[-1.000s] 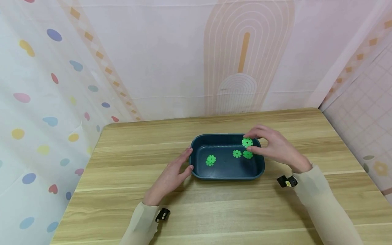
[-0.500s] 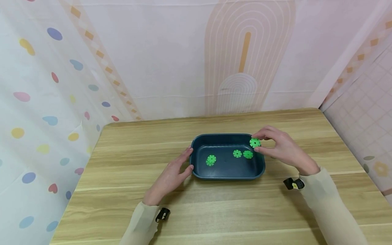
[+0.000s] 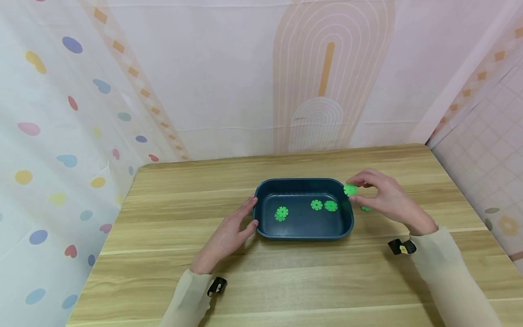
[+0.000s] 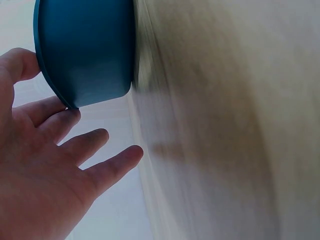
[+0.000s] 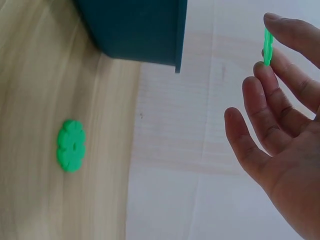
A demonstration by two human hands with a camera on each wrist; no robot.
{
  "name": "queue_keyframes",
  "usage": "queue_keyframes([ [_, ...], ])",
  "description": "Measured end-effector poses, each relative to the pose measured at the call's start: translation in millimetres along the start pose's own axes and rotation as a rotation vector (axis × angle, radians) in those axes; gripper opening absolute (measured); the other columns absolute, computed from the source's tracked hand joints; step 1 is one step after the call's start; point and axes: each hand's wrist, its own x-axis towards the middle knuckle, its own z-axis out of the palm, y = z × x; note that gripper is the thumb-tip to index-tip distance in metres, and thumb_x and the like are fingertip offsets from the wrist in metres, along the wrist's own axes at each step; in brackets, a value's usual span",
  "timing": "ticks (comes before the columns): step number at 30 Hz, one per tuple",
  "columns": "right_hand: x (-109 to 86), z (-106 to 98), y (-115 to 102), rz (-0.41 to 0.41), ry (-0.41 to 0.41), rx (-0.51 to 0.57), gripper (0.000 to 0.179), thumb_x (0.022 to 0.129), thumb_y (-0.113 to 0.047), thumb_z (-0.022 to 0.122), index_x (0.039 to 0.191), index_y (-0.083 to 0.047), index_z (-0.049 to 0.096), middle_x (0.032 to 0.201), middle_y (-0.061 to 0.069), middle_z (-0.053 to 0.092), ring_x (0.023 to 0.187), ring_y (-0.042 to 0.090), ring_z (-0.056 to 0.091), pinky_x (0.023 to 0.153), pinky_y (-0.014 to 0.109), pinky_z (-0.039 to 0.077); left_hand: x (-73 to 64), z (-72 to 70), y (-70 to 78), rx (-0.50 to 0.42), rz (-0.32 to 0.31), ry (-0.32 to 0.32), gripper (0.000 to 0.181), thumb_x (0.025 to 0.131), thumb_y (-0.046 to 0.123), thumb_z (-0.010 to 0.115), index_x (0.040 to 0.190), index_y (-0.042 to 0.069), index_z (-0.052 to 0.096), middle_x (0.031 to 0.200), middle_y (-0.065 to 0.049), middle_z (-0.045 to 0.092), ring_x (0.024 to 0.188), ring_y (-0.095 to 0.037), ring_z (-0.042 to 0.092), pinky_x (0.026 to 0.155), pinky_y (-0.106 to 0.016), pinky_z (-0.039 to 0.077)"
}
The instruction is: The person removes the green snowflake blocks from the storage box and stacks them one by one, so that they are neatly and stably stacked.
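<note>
A dark blue rectangular plastic tub point(image 3: 303, 237) stands on the wooden table. Lying in it are several green notched plastic discs: an overlapping pair point(image 3: 281, 214) at the left and more discs point(image 3: 316, 205) towards the right. My left hand point(image 3: 229, 234) touches the tub's left end with extended fingers and thumb at the rim, while its other fingers spread free in the left wrist view. Just beyond the right rim, my right hand point(image 3: 384, 195) pinches a green notched disc point(image 3: 349, 190) between thumb and fingertips, raised above the table. Below that hand another green disc point(image 5: 71, 146) lies flat on the table.
The wooden table point(image 3: 261, 281) extends around the tub on all sides. Behind it hangs a patterned cloth backdrop point(image 3: 229, 81), with more patterned cloth at both sides. A small black device point(image 3: 402, 247) is strapped at the right wrist.
My right hand has moved right with the pinched disc, from over the tub to past its right rim. The disc on the table has come into view. My left hand has stayed put.
</note>
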Motion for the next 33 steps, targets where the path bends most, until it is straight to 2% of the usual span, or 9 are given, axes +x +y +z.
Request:
queue_keyframes([
  [9, -5.9, -3.2, 8.2, 0.027, 0.003, -0.028, 0.033, 0.085, -0.005, 0.085, 0.115, -0.009, 0.073, 0.111, 0.0, 0.07, 0.096, 0.015, 0.06, 0.087, 0.032, 0.054, 0.0, -0.5, -0.2, 0.008, -0.001, -0.003, 0.063, 0.107, 0.027, 0.058, 0.163, 0.012, 0.033, 0.169, -0.003, 0.027, 0.153, -0.024, 0.03, 0.122, -0.049, 0.03],
  [14, -9.8, -5.1, 12.5, 0.037, -0.001, -0.032, 0.033, 0.084, -0.003, 0.085, 0.114, -0.007, 0.072, 0.11, 0.002, 0.069, 0.095, 0.016, 0.061, 0.087, 0.028, 0.053, 0.0, -0.4, 0.2, 0.007, 0.001, -0.003, 0.063, 0.107, 0.027, 0.058, 0.163, 0.012, 0.033, 0.169, -0.004, 0.027, 0.153, -0.025, 0.03, 0.122, -0.049, 0.03],
  [20, -15.9, -7.5, 20.4, 0.066, -0.02, -0.034, 0.032, 0.087, -0.005, 0.083, 0.117, -0.005, 0.072, 0.111, 0.006, 0.069, 0.096, 0.028, 0.063, 0.087, 0.023, 0.051, -0.2, -0.2, 0.4, 0.005, -0.002, -0.006, 0.063, 0.107, 0.027, 0.058, 0.163, 0.012, 0.033, 0.169, -0.003, 0.026, 0.153, -0.024, 0.029, 0.122, -0.049, 0.03],
  [33, -22.6, -8.4, 38.3, 0.114, -0.068, -0.047, 0.031, 0.089, -0.009, 0.082, 0.117, -0.001, 0.071, 0.11, 0.008, 0.069, 0.098, 0.029, 0.064, 0.086, 0.038, 0.057, 0.4, 0.1, -0.1, 0.003, -0.007, -0.009, 0.064, 0.107, 0.027, 0.058, 0.163, 0.013, 0.033, 0.169, -0.003, 0.026, 0.154, -0.024, 0.029, 0.122, -0.049, 0.029],
])
